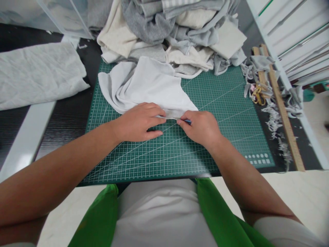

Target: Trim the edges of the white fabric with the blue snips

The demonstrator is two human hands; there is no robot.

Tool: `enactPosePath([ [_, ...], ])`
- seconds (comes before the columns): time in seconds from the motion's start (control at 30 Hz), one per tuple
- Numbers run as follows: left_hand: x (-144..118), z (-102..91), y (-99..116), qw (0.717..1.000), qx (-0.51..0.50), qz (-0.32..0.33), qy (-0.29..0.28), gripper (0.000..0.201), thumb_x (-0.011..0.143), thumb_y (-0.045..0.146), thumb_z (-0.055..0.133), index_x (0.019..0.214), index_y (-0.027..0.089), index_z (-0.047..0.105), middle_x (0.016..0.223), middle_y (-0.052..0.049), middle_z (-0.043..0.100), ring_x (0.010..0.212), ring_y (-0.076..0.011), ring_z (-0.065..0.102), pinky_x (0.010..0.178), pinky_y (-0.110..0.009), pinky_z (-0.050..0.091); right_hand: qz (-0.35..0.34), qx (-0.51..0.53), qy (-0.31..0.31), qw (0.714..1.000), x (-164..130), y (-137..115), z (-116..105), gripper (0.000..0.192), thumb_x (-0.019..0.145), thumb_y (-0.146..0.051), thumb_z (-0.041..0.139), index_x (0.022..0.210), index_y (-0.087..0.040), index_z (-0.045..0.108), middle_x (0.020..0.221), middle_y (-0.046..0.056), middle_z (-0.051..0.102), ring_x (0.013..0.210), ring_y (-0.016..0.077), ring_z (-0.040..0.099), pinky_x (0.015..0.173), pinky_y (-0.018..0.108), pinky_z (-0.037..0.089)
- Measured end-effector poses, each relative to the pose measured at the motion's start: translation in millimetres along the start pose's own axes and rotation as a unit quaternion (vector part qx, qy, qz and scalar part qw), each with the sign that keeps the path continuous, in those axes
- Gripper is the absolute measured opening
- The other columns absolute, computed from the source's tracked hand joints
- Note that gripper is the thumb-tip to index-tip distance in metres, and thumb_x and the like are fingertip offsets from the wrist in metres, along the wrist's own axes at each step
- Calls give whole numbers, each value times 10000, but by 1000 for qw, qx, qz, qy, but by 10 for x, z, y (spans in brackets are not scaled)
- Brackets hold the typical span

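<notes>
A pale grey-white piece of fabric [156, 84] lies loosely folded on a green cutting mat [164, 156]. My left hand [142, 121] rests on the near edge of this fabric, its fingers stretched out and its thumb apart on the mat. At the fabric's near right corner, my right hand [202, 127] is closed, with thumb and forefinger pinching the edge. A small bluish bit shows beside the right fingers; its kind cannot be made out. Between the two hands a short stretch of the edge is visible.
A heap of grey and cream fabrics [154, 27] covers the mat's far edge. A folded grey cloth [38, 73] lies left, near a translucent bin [61, 17]. To the right are gold-handled scissors [258, 95], a wooden ruler [285, 116] and fabric scraps [273, 120].
</notes>
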State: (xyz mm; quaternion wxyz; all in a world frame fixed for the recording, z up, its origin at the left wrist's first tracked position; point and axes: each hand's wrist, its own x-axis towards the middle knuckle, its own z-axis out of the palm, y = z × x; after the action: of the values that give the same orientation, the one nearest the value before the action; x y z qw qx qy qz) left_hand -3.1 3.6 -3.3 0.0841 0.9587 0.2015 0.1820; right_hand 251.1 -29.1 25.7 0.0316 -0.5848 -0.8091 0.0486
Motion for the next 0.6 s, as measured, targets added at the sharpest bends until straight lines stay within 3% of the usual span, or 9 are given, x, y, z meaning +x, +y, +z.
enactPosePath([
  [0.6, -3, -13, 3, 1000, -10, -7, -10, 339, 984, 415, 621, 1187, 160, 712, 1299, -136, 690, 1191, -296, 643, 1051, -491, 518, 11, 50, 16, 999, -36, 47, 23, 251, 928, -431, 635, 926, -223, 777, 894, 52, 807, 796, 244, 722, 714, 350, 451],
])
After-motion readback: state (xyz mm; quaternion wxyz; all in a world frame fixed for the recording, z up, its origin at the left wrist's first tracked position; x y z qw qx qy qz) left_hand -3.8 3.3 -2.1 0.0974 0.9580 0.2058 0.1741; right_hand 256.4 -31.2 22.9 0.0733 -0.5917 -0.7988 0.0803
